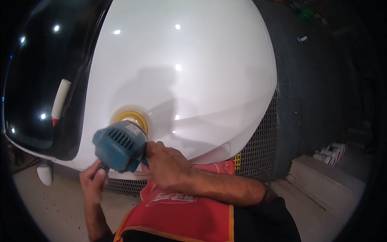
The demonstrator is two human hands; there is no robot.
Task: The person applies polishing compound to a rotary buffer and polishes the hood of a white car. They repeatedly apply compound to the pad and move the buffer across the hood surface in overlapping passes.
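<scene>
A teal rotary polisher [116, 142] is held low over the near windshield-side corner of a white car hood [211, 45]. Its round pad [151, 121], pale with a yellow backing ring, appears to rest on the paint. My right hand [166, 165] grips the machine's side nearest the car's front. On the opposite side, my left hand [95, 178] closes around a dark part at the lower end of the housing. The pad's near edge is hidden by the housing.
A white bottle with a red tip [61, 98] lies against the windshield [33, 72]. A side mirror [44, 174] juts out at lower left. Black grid flooring [261, 142] borders the hood. Several white containers [329, 154] stand beyond a raised ledge [323, 178] at right.
</scene>
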